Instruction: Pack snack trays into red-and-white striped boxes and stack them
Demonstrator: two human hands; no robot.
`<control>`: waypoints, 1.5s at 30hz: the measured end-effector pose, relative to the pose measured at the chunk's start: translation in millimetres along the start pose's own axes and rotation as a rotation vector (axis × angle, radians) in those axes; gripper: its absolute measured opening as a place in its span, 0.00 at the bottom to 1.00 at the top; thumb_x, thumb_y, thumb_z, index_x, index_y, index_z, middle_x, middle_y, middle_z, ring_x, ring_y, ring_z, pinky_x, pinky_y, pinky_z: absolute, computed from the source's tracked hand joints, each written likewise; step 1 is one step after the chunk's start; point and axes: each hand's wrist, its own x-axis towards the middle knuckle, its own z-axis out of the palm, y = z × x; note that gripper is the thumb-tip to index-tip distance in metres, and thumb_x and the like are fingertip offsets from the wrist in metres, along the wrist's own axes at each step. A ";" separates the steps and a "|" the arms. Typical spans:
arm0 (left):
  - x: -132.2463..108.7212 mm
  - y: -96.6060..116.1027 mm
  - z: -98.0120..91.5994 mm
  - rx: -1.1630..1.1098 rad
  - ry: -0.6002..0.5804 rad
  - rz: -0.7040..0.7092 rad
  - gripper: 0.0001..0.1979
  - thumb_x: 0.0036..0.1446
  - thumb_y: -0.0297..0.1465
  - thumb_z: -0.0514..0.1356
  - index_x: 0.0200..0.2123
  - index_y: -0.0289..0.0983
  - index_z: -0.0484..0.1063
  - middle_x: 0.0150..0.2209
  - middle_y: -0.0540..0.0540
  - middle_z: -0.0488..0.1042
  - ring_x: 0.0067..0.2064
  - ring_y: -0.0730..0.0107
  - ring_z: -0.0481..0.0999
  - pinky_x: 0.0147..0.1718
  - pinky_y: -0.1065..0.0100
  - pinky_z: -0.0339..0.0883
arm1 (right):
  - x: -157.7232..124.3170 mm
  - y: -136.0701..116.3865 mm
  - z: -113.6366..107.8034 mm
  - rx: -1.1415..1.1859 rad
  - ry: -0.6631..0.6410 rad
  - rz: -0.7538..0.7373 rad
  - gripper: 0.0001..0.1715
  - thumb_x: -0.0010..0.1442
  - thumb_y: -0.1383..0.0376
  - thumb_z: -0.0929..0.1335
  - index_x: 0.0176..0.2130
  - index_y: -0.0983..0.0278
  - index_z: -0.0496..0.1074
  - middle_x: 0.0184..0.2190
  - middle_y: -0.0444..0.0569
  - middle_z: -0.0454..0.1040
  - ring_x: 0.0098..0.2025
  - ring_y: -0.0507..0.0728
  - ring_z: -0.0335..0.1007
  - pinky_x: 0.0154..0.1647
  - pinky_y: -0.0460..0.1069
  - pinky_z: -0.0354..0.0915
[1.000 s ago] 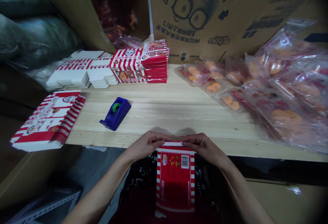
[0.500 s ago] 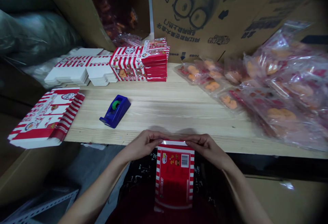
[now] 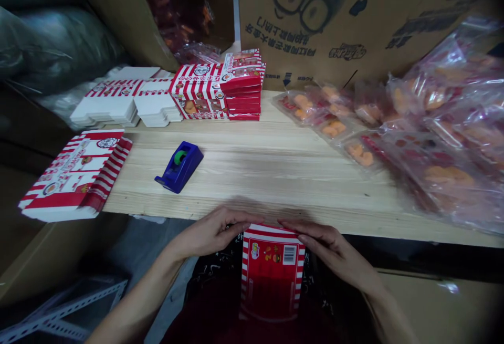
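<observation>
A red box with white-striped edges [image 3: 271,275] stands upright against my body at the table's front edge, its barcode side facing up toward me. My left hand [image 3: 224,228] pinches the upper left corner of this box between thumb and fingers. On the other side my right hand [image 3: 325,241] grips the upper right corner, thumb on the printed face and fingers along the top edge. Left of the hands, a blue tape dispenser [image 3: 180,168] with a green roll sits on the wooden table [image 3: 244,165].
Flat striped cartons [image 3: 79,170] overlap the table's left edge. Behind them lie white-flapped cartons [image 3: 106,107] and a stack of red striped boxes [image 3: 220,89]. Clear bags of orange toy pieces [image 3: 444,170] are heaped at right. Large cardboard boxes [image 3: 315,50] stand at the back.
The box's top edge has tilted slightly, its right side lower. My right hand has shifted, its fingers now stretched along the top edge. The camera view has moved a little.
</observation>
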 end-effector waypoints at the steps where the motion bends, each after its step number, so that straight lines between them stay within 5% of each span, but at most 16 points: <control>1: -1.7 1.5 -0.1 0.010 0.001 0.006 0.19 0.72 0.33 0.56 0.63 0.50 0.71 0.60 0.47 0.78 0.60 0.60 0.78 0.62 0.54 0.70 | -1.5 0.7 1.1 -0.004 0.003 0.000 0.21 0.72 0.51 0.65 0.61 0.46 0.74 0.63 0.46 0.75 0.67 0.65 0.68 0.73 0.70 0.57; 6: -9.8 9.4 11.0 0.084 0.017 0.038 0.25 0.70 0.35 0.60 0.68 0.52 0.64 0.66 0.47 0.71 0.66 0.57 0.72 0.66 0.51 0.65 | -7.4 5.8 8.2 -0.006 0.054 -0.028 0.21 0.72 0.52 0.65 0.61 0.44 0.73 0.65 0.44 0.72 0.69 0.64 0.65 0.74 0.71 0.54; 13: -4.3 -3.8 25.5 -0.270 0.140 -0.120 0.18 0.71 0.38 0.58 0.60 0.43 0.76 0.55 0.43 0.81 0.54 0.57 0.81 0.55 0.56 0.75 | -6.1 2.4 11.5 0.002 0.102 -0.028 0.20 0.71 0.51 0.66 0.58 0.47 0.77 0.61 0.47 0.76 0.66 0.65 0.69 0.72 0.70 0.58; 17: -4.3 0.3 28.3 -0.114 0.183 -0.101 0.18 0.72 0.38 0.56 0.61 0.46 0.75 0.55 0.45 0.81 0.54 0.59 0.81 0.56 0.56 0.74 | -4.1 1.7 13.0 -0.019 0.103 -0.044 0.20 0.71 0.51 0.66 0.59 0.47 0.76 0.61 0.48 0.77 0.66 0.66 0.69 0.71 0.71 0.59; 22: -10.1 5.2 38.6 0.099 0.131 -0.002 0.25 0.71 0.36 0.59 0.69 0.50 0.63 0.69 0.46 0.66 0.69 0.56 0.67 0.68 0.49 0.62 | -3.8 10.7 19.9 0.007 0.182 -0.054 0.18 0.71 0.53 0.67 0.58 0.45 0.77 0.61 0.46 0.77 0.67 0.65 0.67 0.72 0.73 0.56; 26: -12.4 -1.1 43.3 -0.053 0.218 0.010 0.19 0.71 0.34 0.58 0.63 0.49 0.72 0.62 0.46 0.75 0.63 0.59 0.75 0.64 0.51 0.69 | -1.9 9.8 23.8 0.034 0.165 -0.077 0.19 0.70 0.53 0.67 0.58 0.44 0.76 0.63 0.45 0.75 0.70 0.65 0.63 0.74 0.72 0.52; 33: -24.9 14.3 43.7 0.060 0.323 0.105 0.21 0.71 0.28 0.58 0.62 0.52 0.73 0.61 0.49 0.77 0.61 0.63 0.77 0.61 0.59 0.73 | 0.9 -13.7 30.4 0.368 0.227 0.129 0.22 0.65 0.47 0.72 0.56 0.48 0.78 0.56 0.50 0.80 0.58 0.64 0.75 0.66 0.66 0.66; 40: -33.4 24.4 48.0 0.139 0.283 0.157 0.25 0.70 0.26 0.58 0.65 0.54 0.69 0.64 0.49 0.74 0.63 0.62 0.75 0.61 0.57 0.75 | -6.7 -21.2 25.9 0.791 -0.004 0.283 0.35 0.57 0.53 0.77 0.62 0.52 0.73 0.53 0.52 0.83 0.56 0.65 0.79 0.64 0.64 0.68; 45: -34.3 23.4 49.7 0.037 0.297 0.113 0.22 0.70 0.27 0.59 0.62 0.56 0.73 0.62 0.52 0.76 0.61 0.65 0.77 0.60 0.63 0.74 | -20.8 -9.2 27.2 0.876 0.093 0.284 0.26 0.55 0.54 0.78 0.52 0.53 0.79 0.47 0.51 0.84 0.46 0.63 0.83 0.50 0.58 0.77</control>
